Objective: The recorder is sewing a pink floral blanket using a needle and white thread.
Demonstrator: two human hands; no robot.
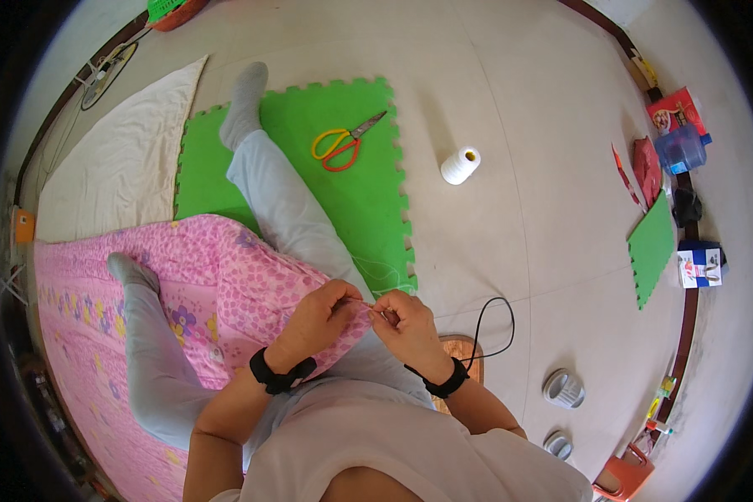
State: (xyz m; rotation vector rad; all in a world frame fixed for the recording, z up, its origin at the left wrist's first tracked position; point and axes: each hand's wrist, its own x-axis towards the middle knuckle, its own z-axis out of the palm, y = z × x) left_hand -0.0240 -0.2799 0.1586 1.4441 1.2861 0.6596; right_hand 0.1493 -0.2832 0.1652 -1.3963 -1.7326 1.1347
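Observation:
Pink floral fabric point(257, 282) lies across my lap and over the floor on the left. My left hand point(323, 314) pinches its edge between thumb and fingers. Close beside it, my right hand point(408, 323) has thumb and forefinger pinched at the same edge; whether a needle is between them is too small to tell. Loose white thread point(386, 273) trails over the green foam mat point(351, 207) just beyond my hands. Scissors with one yellow and one orange handle point(342, 147) lie on the mat, blades slightly apart. A white thread cone point(460, 165) stands on the floor tiles.
A cream cloth point(125, 150) lies at the left. My legs stretch over mat and fabric. A black cable point(512, 326) loops beside a wooden seat point(477, 364) at my right. Grey slippers point(563, 389) sit farther right. A plastic bottle point(681, 149) and boxes line the right wall.

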